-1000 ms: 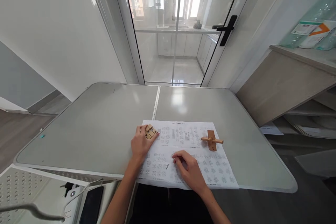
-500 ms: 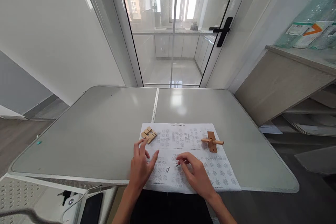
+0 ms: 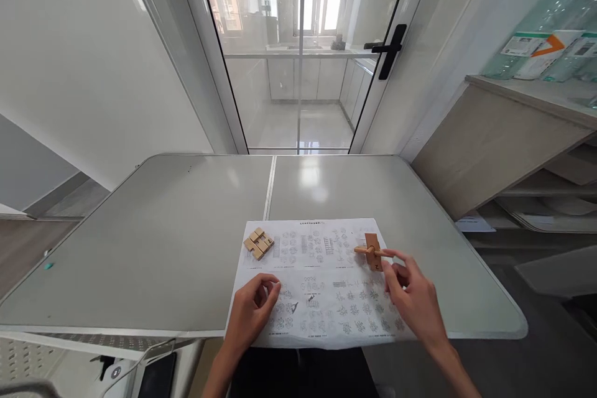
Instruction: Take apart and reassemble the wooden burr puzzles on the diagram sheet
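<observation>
A white printed sheet (image 3: pixel 321 286) with small diagrams lies at the near edge of a grey table (image 3: pixel 186 230). On its far left corner sits a flat wooden block puzzle (image 3: pixel 258 242). On its far right stands a wooden cross-shaped piece (image 3: pixel 372 251) with a peg through it. My right hand (image 3: pixel 413 298) is beside that piece, fingers spread, fingertips at the peg's right end. My left hand (image 3: pixel 252 314) rests on the sheet's near left part, fingers loosely curled, nothing in it.
A glass sliding door (image 3: pixel 303 50) with a black handle (image 3: pixel 387 50) stands behind the table. A wooden shelf unit (image 3: pixel 504 143) with papers and plastic-wrapped items is to the right. A dark phone (image 3: pixel 156 376) and a white device lie low at the left.
My left hand drew back from the block puzzle to the sheet's near left. My right hand moved from the sheet's middle out to the wooden cross piece. The view shifted slightly right.
</observation>
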Available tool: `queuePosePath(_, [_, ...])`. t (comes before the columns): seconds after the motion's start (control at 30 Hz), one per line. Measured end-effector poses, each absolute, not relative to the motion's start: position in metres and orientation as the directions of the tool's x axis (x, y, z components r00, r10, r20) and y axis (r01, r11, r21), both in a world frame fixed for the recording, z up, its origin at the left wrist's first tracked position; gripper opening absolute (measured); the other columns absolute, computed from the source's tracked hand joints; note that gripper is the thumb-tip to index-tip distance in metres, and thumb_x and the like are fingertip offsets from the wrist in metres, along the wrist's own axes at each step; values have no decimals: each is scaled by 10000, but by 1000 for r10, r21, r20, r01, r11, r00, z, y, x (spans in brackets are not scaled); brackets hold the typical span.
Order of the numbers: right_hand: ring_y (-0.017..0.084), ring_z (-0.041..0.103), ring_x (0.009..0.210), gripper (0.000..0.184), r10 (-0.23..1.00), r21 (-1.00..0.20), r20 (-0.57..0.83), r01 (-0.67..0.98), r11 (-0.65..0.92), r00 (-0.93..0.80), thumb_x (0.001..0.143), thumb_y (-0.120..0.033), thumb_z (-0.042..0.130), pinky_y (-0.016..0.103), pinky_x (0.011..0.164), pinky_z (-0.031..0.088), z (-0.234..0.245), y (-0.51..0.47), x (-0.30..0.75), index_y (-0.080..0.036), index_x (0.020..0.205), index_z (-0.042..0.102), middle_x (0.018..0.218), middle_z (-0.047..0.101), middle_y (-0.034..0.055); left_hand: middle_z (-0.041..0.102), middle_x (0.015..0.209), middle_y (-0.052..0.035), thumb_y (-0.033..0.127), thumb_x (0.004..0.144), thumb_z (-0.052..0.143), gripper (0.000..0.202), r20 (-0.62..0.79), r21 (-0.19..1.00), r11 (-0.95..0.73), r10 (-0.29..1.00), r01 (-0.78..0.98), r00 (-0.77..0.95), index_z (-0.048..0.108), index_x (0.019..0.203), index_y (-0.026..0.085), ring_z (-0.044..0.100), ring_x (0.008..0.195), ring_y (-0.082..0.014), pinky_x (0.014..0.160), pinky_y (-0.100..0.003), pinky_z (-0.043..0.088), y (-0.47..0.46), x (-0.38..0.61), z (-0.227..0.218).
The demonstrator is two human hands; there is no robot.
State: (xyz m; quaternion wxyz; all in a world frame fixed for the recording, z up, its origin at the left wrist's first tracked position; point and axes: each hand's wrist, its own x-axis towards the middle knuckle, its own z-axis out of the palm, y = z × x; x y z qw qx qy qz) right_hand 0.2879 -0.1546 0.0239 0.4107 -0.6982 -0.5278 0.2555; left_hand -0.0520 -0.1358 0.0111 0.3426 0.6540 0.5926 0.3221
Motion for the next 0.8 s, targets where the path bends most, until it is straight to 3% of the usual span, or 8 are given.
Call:
queuePosePath(0.13, [193,543,507,582,898,-853,5,471,-225,439,996,-661,549,288,510,444,18,-144,300,-185,1324,616,556,585,-46,633,728,5,551,978,619,352,18,840,-46,998,541,57,724,931,219,498,575,-137,547,-245,433,-136,-54,11])
queuePosePath(0.23, [190,561,511,618,887,-899,-97,344,-272,451,954,-709,580,281,477,435,8,-135,304,-174,1253,652,625,654,-8,620,703,9,552,969,630,353,27,837,-49,998,544,49,728,921,217,494,562,-136,536,-241,429,-137,-53,10])
queuePosePath(0.43, [202,644,653,532,898,-959,-142,167,-229,417,913,-672,666,296,566,517,-1,-124,306,-179,1113,667,867,748,77,649,720,5,564,972,620,362,24,828,-48,999,559,49,723,914,222,531,571,-142,545,-248,441,-137,-51,14])
queuePosePath(0.6, [188,605,623,465,950,-968,-91,198,-155,300,957,-644,635,290,556,509,18,-134,290,-201,1095,661,812,713,50,675,768,-12,556,1003,580,348,-11,808,-60,993,586,117,706,977,232,558,596,-158,566,-271,477,-139,-47,20])
queuePosePath(0.67, [189,611,628,451,971,-972,-72,203,-119,226,968,-636,630,290,565,515,27,-141,279,-207,1103,658,805,707,48,693,846,-26,514,1005,601,288,-3,802,-97,986,589,166,691,1037,243,602,656,-170,606,-284,513,-141,-40,23])
queuePosePath(0.73, [202,649,664,433,986,-976,-58,198,-89,158,988,-622,611,289,573,525,33,-148,268,-209,1110,657,832,719,59,714,1042,-58,450,975,677,265,43,798,-172,972,578,230,664,1166,266,676,823,-202,726,-322,573,-142,-27,26])
queuePosePath(0.8, [216,693,717,393,994,-977,-46,202,-64,94,1013,-589,590,290,597,541,38,-155,257,-215,1115,660,861,733,64,661,1321,-101,403,888,809,566,100,796,-253,951,549,294,567,1392,313,697,1060,-256,904,-395,597,-143,-11,31])
